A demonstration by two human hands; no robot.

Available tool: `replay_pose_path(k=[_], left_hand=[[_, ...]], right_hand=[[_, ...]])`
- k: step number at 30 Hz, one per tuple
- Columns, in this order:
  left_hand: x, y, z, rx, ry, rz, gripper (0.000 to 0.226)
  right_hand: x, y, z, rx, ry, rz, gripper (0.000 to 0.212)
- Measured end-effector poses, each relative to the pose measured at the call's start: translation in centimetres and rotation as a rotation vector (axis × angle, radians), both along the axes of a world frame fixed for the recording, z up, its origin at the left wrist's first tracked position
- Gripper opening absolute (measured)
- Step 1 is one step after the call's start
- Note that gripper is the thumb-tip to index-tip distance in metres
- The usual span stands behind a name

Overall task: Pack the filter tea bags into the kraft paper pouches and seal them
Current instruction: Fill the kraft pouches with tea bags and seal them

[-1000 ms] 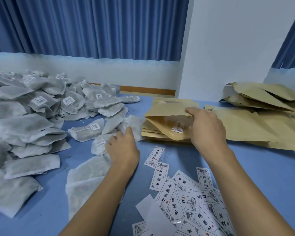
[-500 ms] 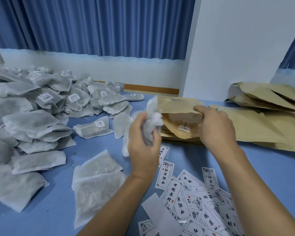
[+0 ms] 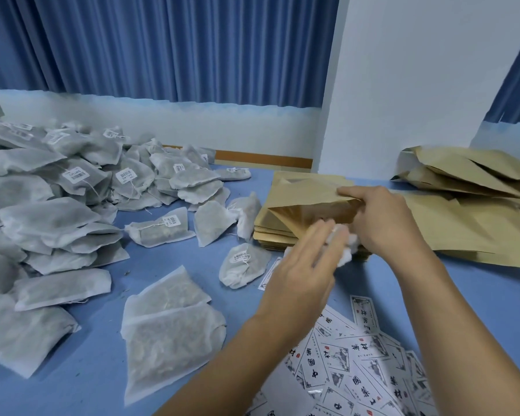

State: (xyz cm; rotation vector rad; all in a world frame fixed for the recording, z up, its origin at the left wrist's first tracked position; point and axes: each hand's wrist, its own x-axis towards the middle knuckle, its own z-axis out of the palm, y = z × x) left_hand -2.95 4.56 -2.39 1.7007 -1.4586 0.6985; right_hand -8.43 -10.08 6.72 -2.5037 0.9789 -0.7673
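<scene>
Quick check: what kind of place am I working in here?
Likely a small hand-packing workroom: a heap of filter tea bags, stacked kraft pouches and loose printed labels on a blue table.

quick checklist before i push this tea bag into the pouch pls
1. Kraft pouch mouth open: ok, it gapes toward the left hand.
2. Right hand pinches the pouch's upper lip: ok.
3. Tea bag lined up at the mouth: ok, crumpled and not yet inside.
4. Left hand has a firm hold on the tea bag: cannot tell, its blurred fingers cover the bag and the thumb is hidden.
5. Tea bag's tag and string out of the way of the seal edge: cannot tell, hidden.
6. Stack of pouches underneath lies flat: ok.
</scene>
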Motion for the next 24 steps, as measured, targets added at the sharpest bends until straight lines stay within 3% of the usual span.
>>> replay_pose_path(k=[5, 8, 11, 13, 17, 24], left_hand=[[0.2, 0.1, 0.7, -0.080, 0.201, 0.090, 0.062], [0.0, 0.2, 0.3, -0.234, 0.148, 0.078, 0.057], [0.1, 0.4, 0.9, -0.238, -0.016, 0.251, 0.043], [0.2, 0.2, 1.5, -0.121, -0.079, 0.276, 0.042], [0.0, -0.9, 3.4, 0.497, 0.057, 0.274, 0.035], [3.6, -6.0, 8.7, 0.926, 0.405, 0.345, 0.012]], right_hand=[[-0.3, -0.4, -0.1, -0.001, 0.012, 0.025, 0.064], [-0.2, -0.5, -0.1, -0.002, 0.004, 0.031, 0.060], [-0.1, -0.5, 0.0, 0.008, -0.002, 0.017, 0.061], [-0.1, -0.3, 0.0, 0.007, 0.004, 0.016, 0.062], [-0.2, 0.4, 0.3, 0.015, 0.011, 0.036, 0.071], [0.1, 1.2, -0.2, -0.088, 0.119, 0.019, 0.065]])
